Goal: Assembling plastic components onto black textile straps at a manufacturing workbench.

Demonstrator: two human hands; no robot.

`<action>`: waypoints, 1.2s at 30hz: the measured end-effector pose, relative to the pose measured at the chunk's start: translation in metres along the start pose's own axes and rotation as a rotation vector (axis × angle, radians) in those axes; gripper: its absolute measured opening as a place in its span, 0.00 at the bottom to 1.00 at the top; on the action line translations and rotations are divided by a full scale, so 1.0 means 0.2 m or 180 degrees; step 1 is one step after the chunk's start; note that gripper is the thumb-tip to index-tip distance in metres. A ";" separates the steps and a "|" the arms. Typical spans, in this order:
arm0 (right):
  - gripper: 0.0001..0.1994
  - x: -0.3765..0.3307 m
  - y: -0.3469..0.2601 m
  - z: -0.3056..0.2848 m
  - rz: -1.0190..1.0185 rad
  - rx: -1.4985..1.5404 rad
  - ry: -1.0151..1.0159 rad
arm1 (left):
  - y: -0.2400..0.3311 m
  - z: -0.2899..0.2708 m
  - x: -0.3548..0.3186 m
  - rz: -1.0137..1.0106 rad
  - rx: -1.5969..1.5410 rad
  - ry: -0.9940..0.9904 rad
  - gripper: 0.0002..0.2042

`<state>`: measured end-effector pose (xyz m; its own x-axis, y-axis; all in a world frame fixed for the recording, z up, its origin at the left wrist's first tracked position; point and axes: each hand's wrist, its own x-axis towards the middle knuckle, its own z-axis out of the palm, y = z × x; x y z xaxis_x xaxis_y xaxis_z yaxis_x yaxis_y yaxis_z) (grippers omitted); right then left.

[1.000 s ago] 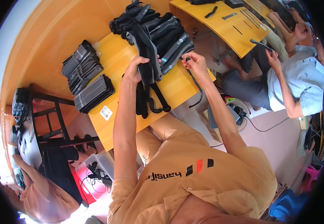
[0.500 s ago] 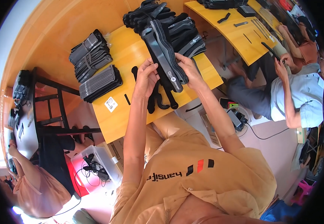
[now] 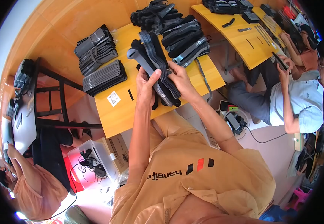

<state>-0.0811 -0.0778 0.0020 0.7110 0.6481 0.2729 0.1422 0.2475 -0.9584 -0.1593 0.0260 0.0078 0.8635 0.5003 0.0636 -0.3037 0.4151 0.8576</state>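
Both hands hold a long bundle of black and grey fabric straps [image 3: 151, 50] over the near part of the yellow table. My left hand [image 3: 146, 87] grips its left side, thumb laid on top. My right hand [image 3: 181, 79] is closed on the right edge, with the fingertips partly hidden behind the straps. The bundle lies slanted, its far end fanned into separate layers. Just beyond my right hand is a stack of folded black and grey straps [image 3: 186, 37], and behind it a looser heap of straps [image 3: 155, 18].
Strap stacks, one tied [image 3: 96, 52] and one flat [image 3: 105, 77], stand on the left. A white label [image 3: 113, 99] and short black strip [image 3: 130, 94] lie nearer. One thin grey strap [image 3: 203, 79] hangs over the right edge. Co-workers sit both sides; a plastic bin [image 3: 95, 164] stands below left.
The bundle has come lower and turned, so its printed outer strap no longer faces up. My left hand has moved from beside it to gripping it. The loose black straps beneath are now mostly hidden.
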 end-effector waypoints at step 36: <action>0.16 -0.13 0.27 -0.17 0.0656 -0.1567 -0.0489 | -0.12 -0.29 0.04 -0.0021 0.4297 0.0714 0.19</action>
<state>-0.0683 -0.1063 -0.0604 0.6549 0.7541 0.0494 0.3421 -0.2375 -0.9091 -0.1688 0.0640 -0.0422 0.7410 0.6661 0.0852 0.4369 -0.5745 0.6921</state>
